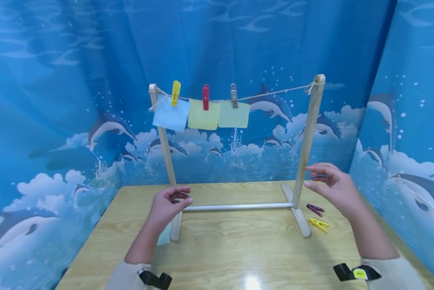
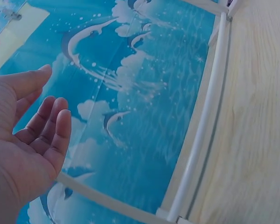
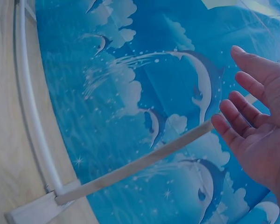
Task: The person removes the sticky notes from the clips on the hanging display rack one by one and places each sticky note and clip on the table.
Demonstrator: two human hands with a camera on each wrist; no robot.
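My left hand [image 1: 169, 204] hovers near the lower part of the rack's left post, fingers loosely bent and holding nothing. The right hand [image 1: 331, 187], also holding nothing, is raised just right of the right wooden post [image 1: 307, 133]. Between the posts runs a string [image 1: 275, 92]. On it hang a blue paper [image 1: 170, 114] under a yellow clothespin [image 1: 175, 93], a yellow paper [image 1: 202, 117] under a red clothespin [image 1: 205, 96], and a pale green paper [image 1: 235, 117] under a grey clothespin [image 1: 234, 96]. Both wrist views show relaxed fingers with bare palms.
A purple clothespin [image 1: 315, 209] and another yellow clothespin [image 1: 319, 225] lie on the table [image 1: 235, 257] right of the rack's foot. A light blue-green paper [image 1: 164, 236] lies by the left foot, partly hidden by my arm. A white bar [image 1: 238, 207] joins the feet.
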